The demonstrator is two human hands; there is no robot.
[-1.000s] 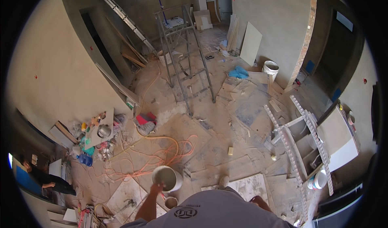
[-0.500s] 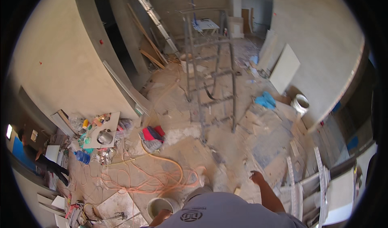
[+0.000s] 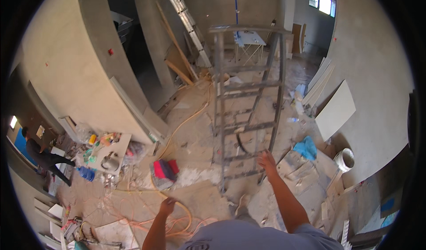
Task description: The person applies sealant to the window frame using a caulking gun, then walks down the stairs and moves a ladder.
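Observation:
A grey metal stepladder [image 3: 249,88] stands spread in front of me, its rungs smeared and worn. My right hand [image 3: 267,162] is stretched forward beside its lower right leg. The fingers are apart and partly bent, with nothing seen in them. Whether they touch the ladder, I cannot tell. Lower and to the left, my left hand [image 3: 167,206] hangs over the floor near a yellow hose [image 3: 188,212]. Its fingers are loosely curved and hold nothing visible. A red and dark cloth bundle [image 3: 164,169] lies beyond that hand.
Orange cords [image 3: 133,214] sprawl over the floor at left. A board [image 3: 116,154] there carries tools and a metal pot. A blue cloth [image 3: 306,148] and a white bucket [image 3: 344,160] sit at right. A long ladder [image 3: 188,26] leans at the back. Another person [image 3: 46,157] stands far left.
The stepladder now appears nearer and larger. My right hand has risen and reached forward toward it. My left hand has come up and forward, and the bucket beside it has left view.

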